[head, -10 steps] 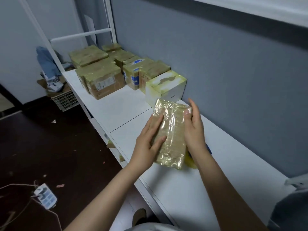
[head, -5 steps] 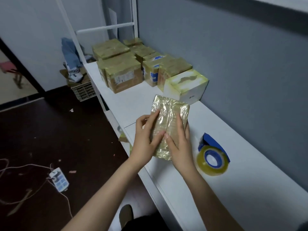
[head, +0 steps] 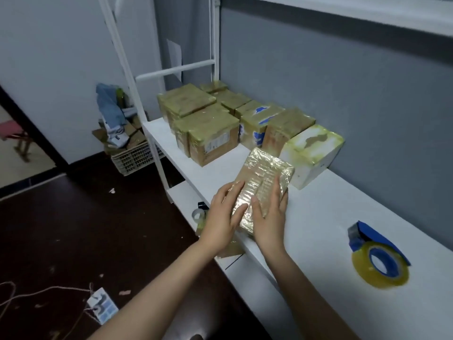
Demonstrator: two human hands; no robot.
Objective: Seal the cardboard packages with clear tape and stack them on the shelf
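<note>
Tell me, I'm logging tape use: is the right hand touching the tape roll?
Apart. Head view shows bare shelf between tape roll and right hand, which lies on the package.

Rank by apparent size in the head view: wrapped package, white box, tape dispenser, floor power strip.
1. Wrapped package and white box: about alike, unranked.
2. Tape dispenser: slightly smaller, though nearer the camera.
3. Power strip: smallest.

We see a flat package (head: 263,177) (glossy, tape-wrapped) at the front edge of the shelf (head: 318,229), taped boxes (head: 208,128) clustered at its far end, tape roll (head: 362,274) flat on its near stretch
</note>
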